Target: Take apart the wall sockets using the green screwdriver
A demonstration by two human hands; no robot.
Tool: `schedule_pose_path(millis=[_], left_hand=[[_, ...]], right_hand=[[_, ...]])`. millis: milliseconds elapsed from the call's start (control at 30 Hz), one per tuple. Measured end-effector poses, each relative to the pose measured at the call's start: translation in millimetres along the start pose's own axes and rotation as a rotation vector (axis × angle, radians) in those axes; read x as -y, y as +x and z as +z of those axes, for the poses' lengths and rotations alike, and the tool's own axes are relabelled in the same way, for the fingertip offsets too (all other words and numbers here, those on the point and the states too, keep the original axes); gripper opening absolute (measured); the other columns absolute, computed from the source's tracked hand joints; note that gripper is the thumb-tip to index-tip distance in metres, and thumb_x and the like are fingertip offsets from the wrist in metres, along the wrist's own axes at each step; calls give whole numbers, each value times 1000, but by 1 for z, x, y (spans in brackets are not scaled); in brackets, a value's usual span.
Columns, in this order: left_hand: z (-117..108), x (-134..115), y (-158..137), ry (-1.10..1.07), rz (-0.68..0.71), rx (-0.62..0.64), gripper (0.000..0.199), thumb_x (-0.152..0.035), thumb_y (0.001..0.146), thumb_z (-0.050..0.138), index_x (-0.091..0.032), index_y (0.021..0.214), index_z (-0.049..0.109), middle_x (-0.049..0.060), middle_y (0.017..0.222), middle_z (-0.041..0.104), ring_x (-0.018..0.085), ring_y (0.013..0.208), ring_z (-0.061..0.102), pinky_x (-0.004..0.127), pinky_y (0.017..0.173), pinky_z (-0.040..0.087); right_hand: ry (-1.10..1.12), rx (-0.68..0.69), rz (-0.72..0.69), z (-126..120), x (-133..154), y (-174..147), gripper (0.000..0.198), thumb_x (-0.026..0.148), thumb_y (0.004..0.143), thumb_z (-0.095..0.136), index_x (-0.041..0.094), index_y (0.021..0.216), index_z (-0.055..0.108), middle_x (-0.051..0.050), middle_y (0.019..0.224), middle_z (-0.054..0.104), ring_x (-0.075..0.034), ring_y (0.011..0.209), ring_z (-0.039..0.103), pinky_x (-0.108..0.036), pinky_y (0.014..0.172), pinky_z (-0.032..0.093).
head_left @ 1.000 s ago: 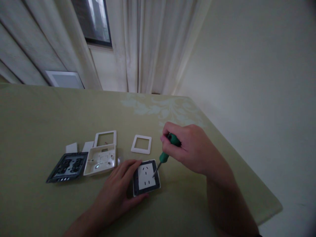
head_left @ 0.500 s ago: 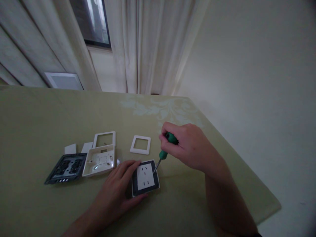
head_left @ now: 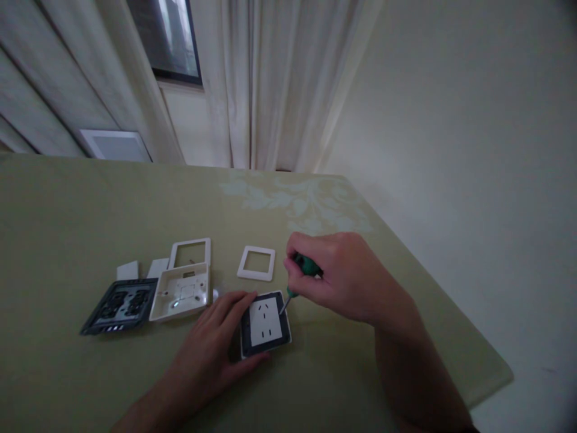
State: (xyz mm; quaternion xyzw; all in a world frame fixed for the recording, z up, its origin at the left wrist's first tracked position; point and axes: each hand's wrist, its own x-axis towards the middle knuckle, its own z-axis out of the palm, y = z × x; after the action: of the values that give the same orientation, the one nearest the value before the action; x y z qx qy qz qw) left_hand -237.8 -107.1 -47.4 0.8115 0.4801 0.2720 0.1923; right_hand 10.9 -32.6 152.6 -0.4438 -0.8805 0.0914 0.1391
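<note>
- Fingers of the right hand [head_left: 342, 276] clench a green screwdriver [head_left: 303, 269], its tip at the right edge of the socket [head_left: 265, 323].
- Left hand [head_left: 211, 352] lies flat, fingers pressing the socket's left side on the near table [head_left: 67, 210].
- Open white box [head_left: 181, 291], left of the socket, holds nothing I can make out.

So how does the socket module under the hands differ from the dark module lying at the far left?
The socket module shows a white face with pin slots inside a dark rim; the dark module is dark all over. The socket module is pinned by the left hand and touched by the green screwdriver that the right hand holds; the dark module lies untouched. The dark module looks wider. Both lie flat on the table.
</note>
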Motion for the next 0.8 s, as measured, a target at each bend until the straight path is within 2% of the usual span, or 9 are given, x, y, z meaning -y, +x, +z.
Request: schedule_pose_path(millis=[67,167,233,333,467,567,633,700,800], left_hand=[[0,0,0,-4,1,8,86,-45,90,84,-36,163,40,10,153,61,39,133,66,58,108,62],[-1,0,1,-2,11,15,87,-46,90,85,-36,164,39,11,153,60,38,133,66,56,107,62],[-2,0,1,8,16,8,89,-46,89,85,-36,164,39,11,154,60,39,133,66,56,107,63],[-2,0,1,18,19,0,88,-43,89,86,-35,163,39,11,154,60,39,132,66,56,106,63],[0,0,0,41,41,-1,91,-46,88,86,-33,164,37,12,151,62,39,129,67,57,104,63],[2,1,-1,51,57,-1,91,-47,90,85,-33,165,36,13,151,62,39,130,67,58,105,63],[2,1,-1,46,59,-5,89,-46,90,84,-33,165,37,12,152,63,38,130,67,56,105,63],[1,1,0,37,55,-12,88,-43,89,85,-33,164,39,11,152,63,38,129,68,54,105,63],[0,1,2,33,51,-17,88,-41,88,85,-33,164,41,11,152,64,37,129,69,52,105,63]], right_hand=[[50,34,-72,-5,4,-6,3,24,93,64,23,92,62,4,81,65,-13,69,52,-29,68,31],[98,75,-135,-8,10,-12,12,21,89,69,23,98,60,3,92,67,-15,80,58,-29,73,34],[22,52,-60,-6,12,-14,18,36,96,72,24,96,58,3,86,67,-16,75,57,-30,69,31],[-123,21,68,-4,12,-13,38,57,109,59,24,90,56,2,73,63,-17,65,53,-32,64,24],[-2,125,-83,-10,11,-19,20,31,114,50,22,98,57,0,86,66,-18,77,57,-32,73,34],[124,164,-190,-18,12,-24,8,23,112,51,20,111,59,-3,104,68,-18,93,59,-31,86,41],[163,165,-222,-18,12,-25,5,20,108,55,20,112,59,-4,108,69,-18,96,60,-30,86,41],[79,115,-119,-13,12,-22,9,29,108,60,21,105,59,-2,97,69,-18,85,60,-31,75,38],[-150,13,125,-2,14,-15,36,55,111,55,23,96,57,0,73,64,-19,64,52,-33,62,23]])
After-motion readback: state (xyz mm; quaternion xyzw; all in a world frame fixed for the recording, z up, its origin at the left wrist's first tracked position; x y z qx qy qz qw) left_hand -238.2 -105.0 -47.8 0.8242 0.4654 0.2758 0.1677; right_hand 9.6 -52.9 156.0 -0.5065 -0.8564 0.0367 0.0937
